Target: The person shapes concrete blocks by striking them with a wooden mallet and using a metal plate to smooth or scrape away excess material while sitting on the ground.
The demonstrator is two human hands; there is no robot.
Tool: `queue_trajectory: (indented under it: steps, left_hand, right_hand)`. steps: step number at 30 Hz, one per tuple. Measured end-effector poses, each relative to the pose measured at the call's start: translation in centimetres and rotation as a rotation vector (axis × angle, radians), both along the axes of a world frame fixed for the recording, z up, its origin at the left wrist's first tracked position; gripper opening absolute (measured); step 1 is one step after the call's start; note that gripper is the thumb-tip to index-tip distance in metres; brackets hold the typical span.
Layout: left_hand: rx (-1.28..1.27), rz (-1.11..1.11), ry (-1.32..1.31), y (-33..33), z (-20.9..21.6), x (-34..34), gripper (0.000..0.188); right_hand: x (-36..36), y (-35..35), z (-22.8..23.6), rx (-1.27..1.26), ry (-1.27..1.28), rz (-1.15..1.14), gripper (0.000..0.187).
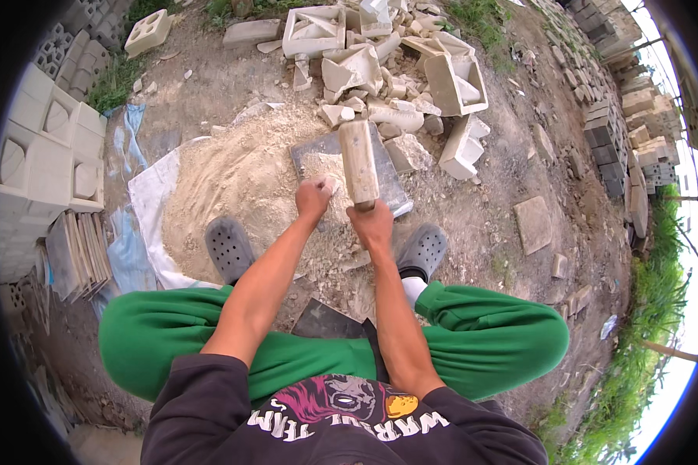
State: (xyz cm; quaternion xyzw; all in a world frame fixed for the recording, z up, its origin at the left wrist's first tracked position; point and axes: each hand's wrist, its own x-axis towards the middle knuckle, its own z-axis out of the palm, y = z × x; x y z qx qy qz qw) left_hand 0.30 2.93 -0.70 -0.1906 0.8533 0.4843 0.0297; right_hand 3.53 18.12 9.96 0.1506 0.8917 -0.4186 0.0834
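Observation:
My right hand is closed at the near end of a thick wooden mallet, whose worn, dusty block reaches away from me over a dark flat slab. The grip itself is mostly hidden by my fingers. Left of the mallet, my left hand is pinched around a small pale chunk, low over the slab. Crushed pale grit covers part of the slab. Beside it, a broad heap of sandy powder spreads over a white sheet.
Broken pale blocks are piled beyond the slab. Stacked pale blocks and leaning thin boards stand at left. Grey blocks line the right side. My feet in grey clogs flank the work spot; a flat stone lies right.

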Motion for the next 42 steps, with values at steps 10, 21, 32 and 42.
queue_trajectory:
  steps: [10, 21, 32, 42]
  left_hand:
    - [0.251, 0.198, -0.201, 0.5, 2.8, -0.5, 0.030]
    - [0.274, 0.257, -0.201, -0.3, 2.1, -0.5, 0.029]
    - [0.248, 0.221, -0.206, 0.0, 3.2, -0.4, 0.035]
    - [0.311, 0.279, -0.195, 0.6, 2.9, -1.1, 0.030]
  right_hand:
    - [0.7, 0.2, -6.1, 0.038, -0.095, 0.000, 0.037]
    - [-2.3, -0.6, 0.2, -0.203, 0.297, -0.042, 0.033]
    - [-2.8, -0.1, 1.0, -0.051, 0.148, -0.063, 0.031]
    - [1.1, 0.7, -7.3, 0.077, 0.067, -0.074, 0.034]
